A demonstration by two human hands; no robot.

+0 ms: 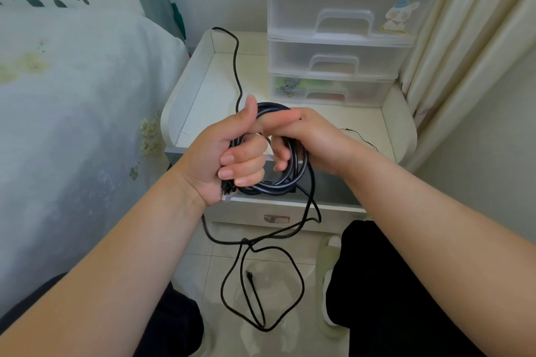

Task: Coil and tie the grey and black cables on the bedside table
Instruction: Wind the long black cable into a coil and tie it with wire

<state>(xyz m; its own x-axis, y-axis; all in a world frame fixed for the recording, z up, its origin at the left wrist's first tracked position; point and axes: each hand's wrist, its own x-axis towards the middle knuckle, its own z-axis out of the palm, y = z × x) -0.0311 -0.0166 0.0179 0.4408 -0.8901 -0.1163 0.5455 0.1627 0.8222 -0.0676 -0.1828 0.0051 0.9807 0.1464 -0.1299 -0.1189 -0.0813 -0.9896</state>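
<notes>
Bed (72,101) fills your left side, pale floral cover. Cream curtain (452,38) on the right. Bedside table (197,90) sits between them, white, raised rim on three sides, with a clear three-drawer plastic organizer (336,38) at its back right. A thin dark tie (362,139) lies loose on the tabletop near the right rim.

Grey cable coil (278,182): dark grey, glossy jacket, several round loops stacked tight together, held up in the air over the table's front edge, not resting on it. One end with a clear-tipped plug (225,193) pokes out below your left palm.

Your left hand (229,151) is closed in a fist around the coil's left side, thumb up, fingers curled fully over the strands. Your right hand (307,136) is closed on the coil's right side, index finger stretched across the top toward your left thumb, other fingers hooked through the loop.

Black cable (261,278): thinner, matte, uncoiled. It runs from the table's back-left corner across the tabletop, passes behind your hands, then hangs off the front into loose, crossing loops over the tiled floor (278,255). One free end sits inside the lowest loop. Can't tell whether either hand grips this one.
</notes>
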